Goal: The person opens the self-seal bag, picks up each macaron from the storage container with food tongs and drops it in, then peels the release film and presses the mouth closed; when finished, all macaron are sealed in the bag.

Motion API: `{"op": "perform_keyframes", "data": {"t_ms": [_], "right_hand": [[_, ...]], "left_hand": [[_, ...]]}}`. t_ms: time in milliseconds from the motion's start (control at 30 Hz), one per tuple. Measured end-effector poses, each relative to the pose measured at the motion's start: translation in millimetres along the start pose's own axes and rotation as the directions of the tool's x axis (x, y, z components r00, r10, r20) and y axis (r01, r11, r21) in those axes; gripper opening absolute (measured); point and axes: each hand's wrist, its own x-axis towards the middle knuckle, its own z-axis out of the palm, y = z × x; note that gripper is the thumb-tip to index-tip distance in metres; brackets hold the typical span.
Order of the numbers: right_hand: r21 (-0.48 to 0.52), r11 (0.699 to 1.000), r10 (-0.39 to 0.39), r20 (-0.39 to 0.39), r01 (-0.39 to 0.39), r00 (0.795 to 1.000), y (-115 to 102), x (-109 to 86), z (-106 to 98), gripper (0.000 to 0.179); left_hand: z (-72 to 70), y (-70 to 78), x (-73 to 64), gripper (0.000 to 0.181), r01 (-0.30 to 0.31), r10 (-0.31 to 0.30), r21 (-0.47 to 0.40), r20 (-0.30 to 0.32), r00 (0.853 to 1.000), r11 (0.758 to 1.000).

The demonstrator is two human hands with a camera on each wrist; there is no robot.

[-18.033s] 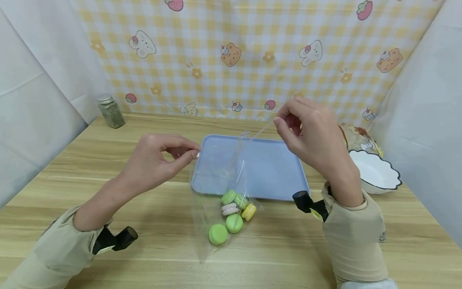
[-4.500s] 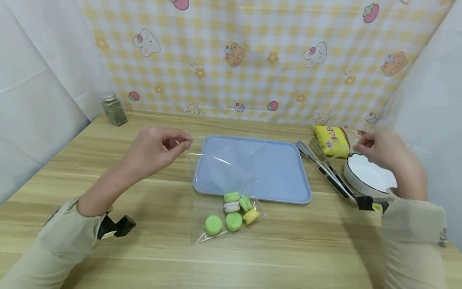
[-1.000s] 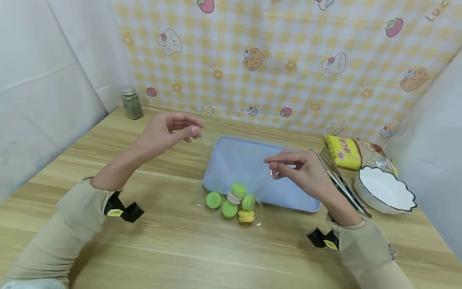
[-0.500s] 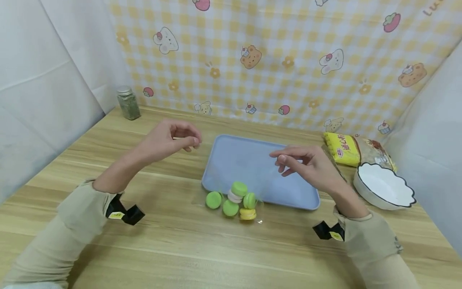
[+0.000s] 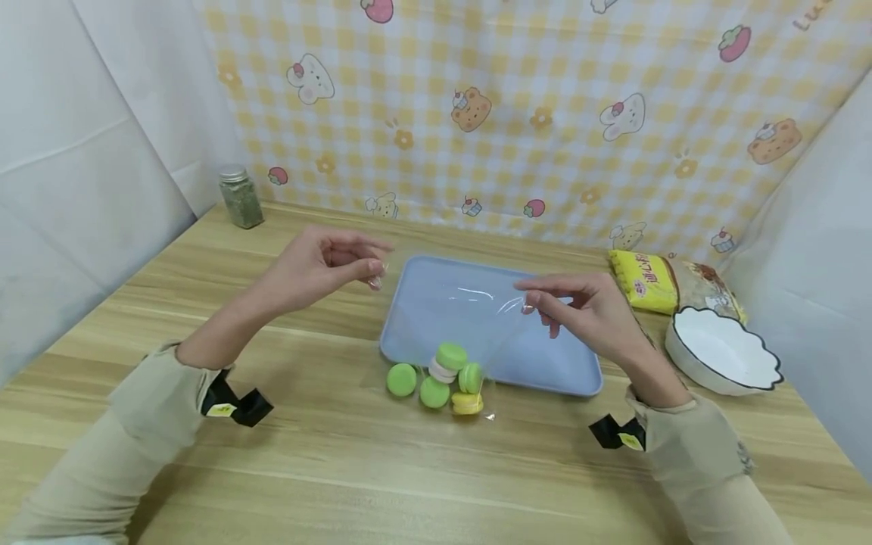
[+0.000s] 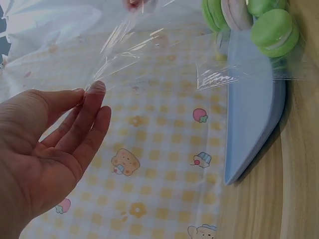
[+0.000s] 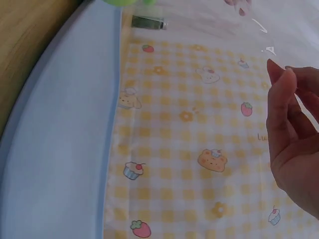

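Note:
A clear plastic bag point(image 5: 474, 294) stretches between both hands above a blue tray point(image 5: 450, 322). At its lower end lie several macarons: green ones point(image 5: 434, 393), a yellow one point(image 5: 467, 403) and a pale pinkish one point(image 5: 441, 370). My left hand point(image 5: 320, 265) pinches one top edge of the bag between thumb and fingertips; in the left wrist view the film point(image 6: 119, 52) gathers at those fingertips. Over the tray's right part, my right hand point(image 5: 586, 314) pinches the opposite edge with thumb and index finger. The film is hard to see in the right wrist view.
A white scalloped bowl point(image 5: 724, 352) stands at the right, before a yellow food packet point(image 5: 643, 281). At the back left is a glass jar point(image 5: 241, 200) of dried green herbs. A checked curtain point(image 5: 504, 163) hangs behind the wooden table point(image 5: 327, 469).
Since 4.5 seconds ago my right hand has come back left from beside the bowl to the bag's edge. The macarons have shifted slightly. Within the last half second the film has spread between the hands.

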Motion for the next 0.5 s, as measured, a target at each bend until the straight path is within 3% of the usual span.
{"op": "perform_keyframes", "data": {"t_ms": [133, 300, 500], "right_hand": [[0.103, 0.994, -0.038, -0.040, 0.042, 0.998, 6.5, 0.0, 0.7, 0.024], [0.242, 0.970, -0.009, -0.041, 0.019, 0.999, 12.5, -0.5, 4.7, 0.027], [0.431, 0.902, 0.005, -0.031, 0.009, 1.000, 18.8, 0.1, 9.8, 0.034]], "left_hand": [[1.3, -2.3, 0.4, 0.026, -0.018, 0.017, -0.051, -0.016, 1.000, 0.999], [2.0, -5.6, 0.9, 0.020, -0.030, 0.028, -0.087, -0.022, 0.999, 0.996], [1.5, -6.9, 2.0, 0.019, -0.060, 0.059, -0.022, -0.038, 0.998, 0.998]]}}
